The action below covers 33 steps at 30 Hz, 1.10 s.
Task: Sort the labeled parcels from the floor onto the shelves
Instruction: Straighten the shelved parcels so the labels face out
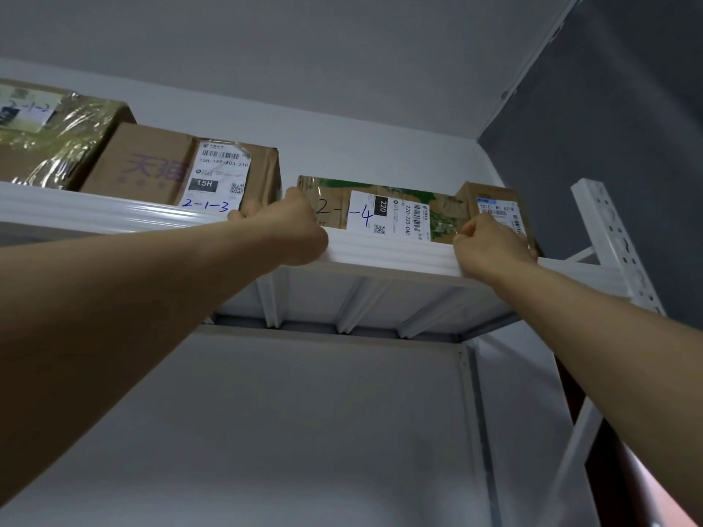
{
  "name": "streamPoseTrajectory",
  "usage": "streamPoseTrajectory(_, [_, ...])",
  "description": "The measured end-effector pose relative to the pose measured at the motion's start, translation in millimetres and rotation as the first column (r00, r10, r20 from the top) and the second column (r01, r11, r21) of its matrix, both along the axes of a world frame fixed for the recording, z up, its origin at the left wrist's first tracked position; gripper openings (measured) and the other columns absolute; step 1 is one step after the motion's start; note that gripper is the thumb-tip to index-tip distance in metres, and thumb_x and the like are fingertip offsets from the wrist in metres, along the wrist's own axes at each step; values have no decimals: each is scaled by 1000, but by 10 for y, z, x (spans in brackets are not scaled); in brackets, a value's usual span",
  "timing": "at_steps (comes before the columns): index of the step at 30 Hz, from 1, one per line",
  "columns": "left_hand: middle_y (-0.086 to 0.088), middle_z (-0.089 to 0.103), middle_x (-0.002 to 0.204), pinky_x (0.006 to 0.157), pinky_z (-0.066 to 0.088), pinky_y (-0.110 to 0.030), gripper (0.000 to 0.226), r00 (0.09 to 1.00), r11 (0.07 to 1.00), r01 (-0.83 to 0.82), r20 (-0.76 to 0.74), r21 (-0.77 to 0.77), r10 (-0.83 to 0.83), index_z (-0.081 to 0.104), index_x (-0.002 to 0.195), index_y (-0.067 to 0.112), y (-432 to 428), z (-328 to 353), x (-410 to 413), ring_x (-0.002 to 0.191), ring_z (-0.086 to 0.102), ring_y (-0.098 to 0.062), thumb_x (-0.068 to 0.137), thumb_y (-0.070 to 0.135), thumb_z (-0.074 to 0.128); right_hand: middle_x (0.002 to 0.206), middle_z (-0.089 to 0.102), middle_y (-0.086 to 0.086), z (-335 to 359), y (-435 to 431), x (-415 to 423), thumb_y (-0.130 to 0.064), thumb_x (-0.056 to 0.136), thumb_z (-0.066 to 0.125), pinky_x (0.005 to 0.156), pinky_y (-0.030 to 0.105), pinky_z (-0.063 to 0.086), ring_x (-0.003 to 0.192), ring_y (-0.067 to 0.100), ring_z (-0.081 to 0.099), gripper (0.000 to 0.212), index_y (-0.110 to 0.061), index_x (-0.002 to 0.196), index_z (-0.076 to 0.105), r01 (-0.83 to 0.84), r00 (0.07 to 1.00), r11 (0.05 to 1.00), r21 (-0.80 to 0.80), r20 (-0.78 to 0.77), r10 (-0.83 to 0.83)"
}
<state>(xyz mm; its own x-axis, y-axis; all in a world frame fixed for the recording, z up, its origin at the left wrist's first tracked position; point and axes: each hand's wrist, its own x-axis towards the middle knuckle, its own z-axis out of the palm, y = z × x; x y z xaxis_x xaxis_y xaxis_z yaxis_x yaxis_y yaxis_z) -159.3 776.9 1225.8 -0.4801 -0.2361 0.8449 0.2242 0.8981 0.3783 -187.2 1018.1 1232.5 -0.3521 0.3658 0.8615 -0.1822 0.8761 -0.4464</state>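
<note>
Only the person's two arms are showing, and both are appearing bare. The left forearm (pixel 159 298) and the right forearm (pixel 593 321) are running uncovered from the picture's edge to the wrist (the wide lens is making them look bulky near the camera and taper toward the hands). The left hand (pixel 300 230) and the right hand (pixel 490 241) are likewise showing bare, the right one's knuckles standing out as rounded bumps.
</note>
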Motion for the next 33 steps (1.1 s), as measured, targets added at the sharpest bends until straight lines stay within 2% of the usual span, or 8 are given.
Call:
streamPoseTrajectory(4, [-17,41,118,107,28,-48,52,998,1000,15,-65,-11,-15,35,139,19,38,-14,46,130,32,-43,90,21,54,135,55,14,42,-16,-30,-25,97,42,108,48,28,128,38,44,35,-22,130,50,16,1000,999,-28,0,-16])
streamPoseTrajectory(11, [-3,28,158,114,17,-47,54,948,902,-170,-315,-397,40,31,149,22,144,372,-124,146,19,-28,98,36,41,130,58,13,85,63,-89,-26,96,45,109,50,29,125,38,47,29,-22,124,53,35,998,999,-18,-49,-36])
streamPoseTrajectory(16, [3,10,166,118,6,-52,65,960,847,-134,-279,-514,-18,15,156,30,463,644,-321,152,6,-20,98,19,44,127,60,11,93,66,-119,-28,100,40,104,48,34,124,36,45,28,-21,120,59,40,985,988,152,-174,-13])
streamPoseTrajectory(19, [0,16,164,119,3,-54,74,973,853,-126,-232,-506,5,12,156,31,547,762,-415,152,8,-21,94,9,45,125,62,9,150,-25,-105,-30,102,38,101,46,37,121,34,48,31,-22,120,62,2,971,963,269,-232,63])
streamPoseTrajectory(22, [-7,40,151,115,12,-53,67,974,850,-183,-208,-493,89,24,153,26,472,888,-455,143,31,-27,91,4,40,121,62,9,232,-101,-88,-32,103,37,101,46,39,123,33,48,33,-21,123,61,-8,967,949,314,-238,87])
streamPoseTrajectory(25, [-11,48,141,110,22,-49,48,964,852,-241,-220,-464,152,44,142,22,345,999,-468,130,44,-34,96,10,38,118,65,6,287,-170,-73,-37,103,35,102,52,42,124,32,48,33,-24,123,57,-26,974,939,343,-201,100])
streamPoseTrajectory(30, [-5,57,137,110,36,-45,44,974,908,-34,-216,-418,-62,61,131,27,215,1069,-390,125,50,-34,98,8,41,134,62,8,313,-279,-62,-39,105,35,106,47,41,127,33,50,41,-24,140,49,-77,985,922,379,-117,130])
streamPoseTrajectory(33, [-1,67,122,103,46,-37,41,953,930,80,-247,-359,-177,71,119,27,144,1104,-331,116,59,-27,94,3,47,141,58,8,307,-341,-50,-38,106,35,105,40,38,133,32,47,44,-24,146,45,-124,979,910,395,-101,177])
